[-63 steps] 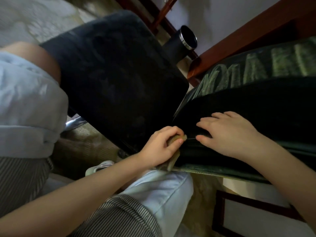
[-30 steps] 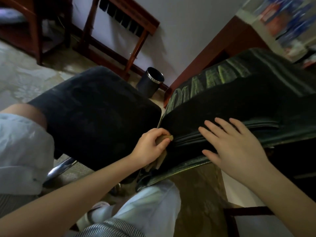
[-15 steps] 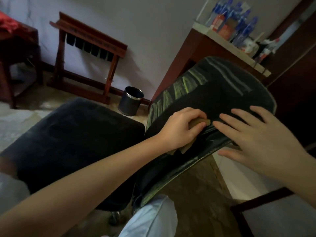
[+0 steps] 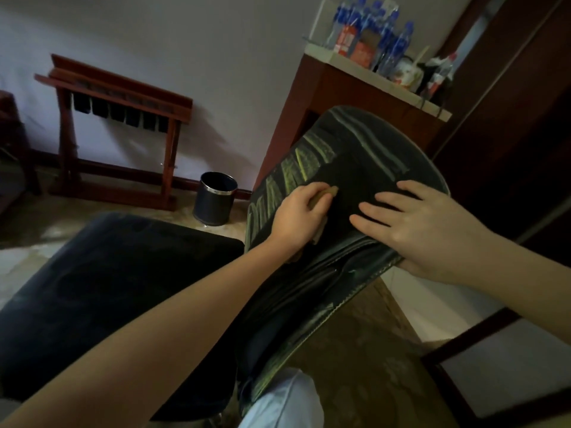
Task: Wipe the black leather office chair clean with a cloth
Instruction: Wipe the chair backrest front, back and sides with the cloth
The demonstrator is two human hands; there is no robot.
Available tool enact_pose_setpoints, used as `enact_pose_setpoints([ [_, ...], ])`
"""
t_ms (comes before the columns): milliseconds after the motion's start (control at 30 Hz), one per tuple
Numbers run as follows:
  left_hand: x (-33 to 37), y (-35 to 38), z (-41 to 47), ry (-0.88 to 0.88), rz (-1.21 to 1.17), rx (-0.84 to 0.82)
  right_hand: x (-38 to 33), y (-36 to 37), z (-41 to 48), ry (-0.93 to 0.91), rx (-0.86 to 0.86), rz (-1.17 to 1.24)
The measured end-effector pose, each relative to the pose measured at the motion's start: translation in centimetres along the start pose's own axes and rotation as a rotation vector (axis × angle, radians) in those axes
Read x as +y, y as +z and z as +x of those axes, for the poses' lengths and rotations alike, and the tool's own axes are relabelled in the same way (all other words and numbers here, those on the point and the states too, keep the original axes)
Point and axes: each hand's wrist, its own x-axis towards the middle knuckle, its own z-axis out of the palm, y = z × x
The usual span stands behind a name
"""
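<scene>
Since a second ago both hands have climbed from the low seam of the black leather office chair [image 4: 355, 156] toward the upper half of its backrest, and the view has lifted with them. The left hand [image 4: 296, 217] presses a tan cloth [image 4: 329, 192] against the backrest, fingers curled tight round it, with one corner poking out past the fingertips at 2 o'clock. At 3 o'clock of it, near but apart, the right hand [image 4: 426, 223] lies flat on the leather, fingers straight and spread. The backrest leans across the middle of the view, with faded greenish lettering along its 9 o'clock edge. The chair's seat [image 4: 117, 288] lies at 8 o'clock of the left hand. A dark waste bin [image 4: 215, 199] stands on the floor at 9 o'clock, a wooden rack [image 4: 117, 118] beyond it at 10 o'clock. Blue-capped bottles [image 4: 370, 29] crowd a counter at 1 o'clock. A pale trouser knee [image 4: 278, 403] shows at 6 o'clock.
</scene>
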Motion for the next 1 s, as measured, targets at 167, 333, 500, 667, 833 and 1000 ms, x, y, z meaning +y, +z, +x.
enact_pose_setpoints([
  [167,-0.4,-0.8,-2.2,-0.062,0.025,-0.076,-0.5,-0.4,0.0,0.02,-0.035,0.013],
  [333,-0.1,-2.4,-2.1,-0.082,0.156,-0.212,0.1,-1.6,0.6,-0.083,-0.152,-0.04],
  [500,0.8,-3.5,-0.1,0.028,0.075,-0.182,3.0,-5.8,2.5,-0.097,-0.382,0.192],
  [667,1.7,-2.7,2.8,0.078,0.072,-0.135,5.4,-6.6,4.5,0.055,-0.369,0.392],
  [833,2.1,-1.0,4.0,0.077,0.038,-0.225,5.1,-4.3,6.1,0.087,-0.589,0.523],
  [1000,0.8,-0.3,4.3,0.143,0.007,-0.154,5.1,-3.2,6.2,0.18,-0.535,0.687],
])
